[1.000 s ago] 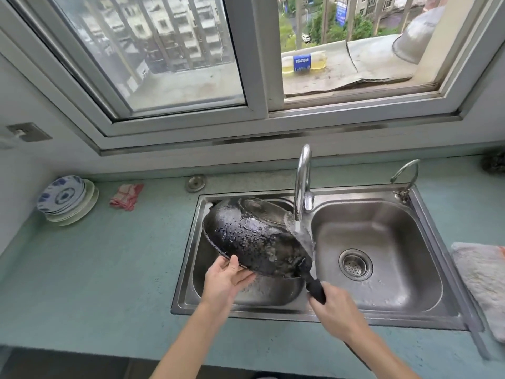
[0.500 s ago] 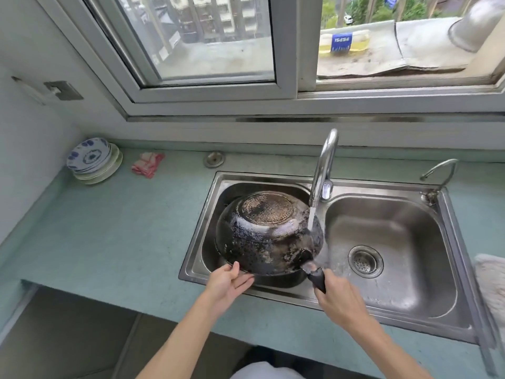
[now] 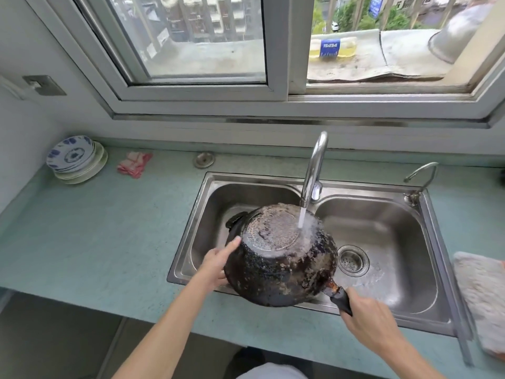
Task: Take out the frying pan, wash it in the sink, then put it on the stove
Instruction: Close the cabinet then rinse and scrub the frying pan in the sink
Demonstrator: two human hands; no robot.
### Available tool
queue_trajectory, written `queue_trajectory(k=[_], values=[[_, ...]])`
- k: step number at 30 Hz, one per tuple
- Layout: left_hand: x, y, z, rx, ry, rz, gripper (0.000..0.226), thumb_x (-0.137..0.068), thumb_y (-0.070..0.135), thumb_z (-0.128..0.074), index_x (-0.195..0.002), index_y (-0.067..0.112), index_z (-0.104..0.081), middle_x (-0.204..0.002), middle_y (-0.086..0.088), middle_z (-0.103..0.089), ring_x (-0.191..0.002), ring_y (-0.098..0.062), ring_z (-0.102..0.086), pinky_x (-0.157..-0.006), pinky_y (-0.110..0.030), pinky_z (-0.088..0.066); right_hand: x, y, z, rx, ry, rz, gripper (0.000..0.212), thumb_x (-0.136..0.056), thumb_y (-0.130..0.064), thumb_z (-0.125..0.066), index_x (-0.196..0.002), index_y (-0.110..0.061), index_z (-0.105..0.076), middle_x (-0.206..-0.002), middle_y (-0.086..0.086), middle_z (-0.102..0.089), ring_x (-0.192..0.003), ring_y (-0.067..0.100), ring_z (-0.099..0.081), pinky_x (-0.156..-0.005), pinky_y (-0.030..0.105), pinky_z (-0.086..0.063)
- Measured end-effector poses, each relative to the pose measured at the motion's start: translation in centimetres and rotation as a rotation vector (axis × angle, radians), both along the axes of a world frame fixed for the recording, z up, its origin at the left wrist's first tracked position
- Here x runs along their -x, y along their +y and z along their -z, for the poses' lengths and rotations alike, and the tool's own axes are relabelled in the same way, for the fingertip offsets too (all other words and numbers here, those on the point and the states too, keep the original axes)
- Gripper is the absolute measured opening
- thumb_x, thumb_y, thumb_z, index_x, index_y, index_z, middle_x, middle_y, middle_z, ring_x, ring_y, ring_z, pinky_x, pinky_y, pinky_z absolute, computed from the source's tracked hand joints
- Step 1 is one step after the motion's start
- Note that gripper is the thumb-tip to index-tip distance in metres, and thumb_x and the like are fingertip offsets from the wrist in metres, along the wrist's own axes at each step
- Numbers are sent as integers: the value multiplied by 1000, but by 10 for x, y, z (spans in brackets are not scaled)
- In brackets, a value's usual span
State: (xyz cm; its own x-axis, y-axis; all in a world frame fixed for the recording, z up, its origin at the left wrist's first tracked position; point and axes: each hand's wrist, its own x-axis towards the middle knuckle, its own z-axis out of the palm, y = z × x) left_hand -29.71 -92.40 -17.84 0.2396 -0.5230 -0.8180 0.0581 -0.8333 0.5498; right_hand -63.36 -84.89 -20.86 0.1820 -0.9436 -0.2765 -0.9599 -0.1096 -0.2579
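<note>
The blackened frying pan point(image 3: 278, 258) is upside down over the left basin of the steel double sink point(image 3: 426, 272). Water from the tall faucet point(image 3: 314, 170) falls on its scorched underside. My right hand point(image 3: 366, 321) grips the pan's black handle point(image 3: 341, 299) at the sink's front edge. My left hand point(image 3: 218, 262) presses with straight fingers against the pan's left outer wall. The stove is out of view.
A stack of blue-patterned bowls point(image 3: 75, 158) and a red cloth point(image 3: 134, 164) lie at the back left of the green counter point(image 3: 95, 228). A sink plug point(image 3: 203, 159) sits behind the basin. A small tap point(image 3: 420, 176) and a grey towel point(image 3: 483, 299) are at the right.
The pan has turned further over, so its bottom now faces up under the water stream. My left hand has shifted from the front rim up onto the pan's left side.
</note>
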Motion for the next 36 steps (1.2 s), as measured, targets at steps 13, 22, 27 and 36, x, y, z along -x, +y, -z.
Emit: queue_trajectory(k=[13,22,27,36], values=[[42,-18,10,174,2,125,107,-58,50,-90,-145,17,-38,-133,-4,-57,-116,-23,-60,-98,-40,-51,12,49,-6,-11,8,254,26,-85,-36,-66,-86,-24,-43,-67,6,-69,-66,34,-66,-49,38,-34],[66,-40,14,185,21,335,131,-34,81,-80,-143,19,-42,-136,-2,-55,-121,-22,-57,-106,-46,-46,11,75,-18,30,75,415,29,-87,-46,-61,-106,-25,-57,-78,4,-72,-78,30,-69,-57,36,-37],[60,-59,44,154,73,321,125,-36,85,-76,-139,20,-49,-135,-3,-60,-119,-24,-60,-104,-48,-47,1,84,-16,74,178,413,29,-79,-42,-73,-94,-22,-60,-63,6,-69,-64,32,-68,-51,35,-34],[47,-56,19,192,30,445,103,-62,68,-77,-145,16,-44,-142,-4,-51,-127,-25,-51,-107,-46,-43,-42,100,-36,66,139,524,45,-43,-39,-94,-72,-21,-66,-43,6,-60,-39,19,-62,-37,23,-32]])
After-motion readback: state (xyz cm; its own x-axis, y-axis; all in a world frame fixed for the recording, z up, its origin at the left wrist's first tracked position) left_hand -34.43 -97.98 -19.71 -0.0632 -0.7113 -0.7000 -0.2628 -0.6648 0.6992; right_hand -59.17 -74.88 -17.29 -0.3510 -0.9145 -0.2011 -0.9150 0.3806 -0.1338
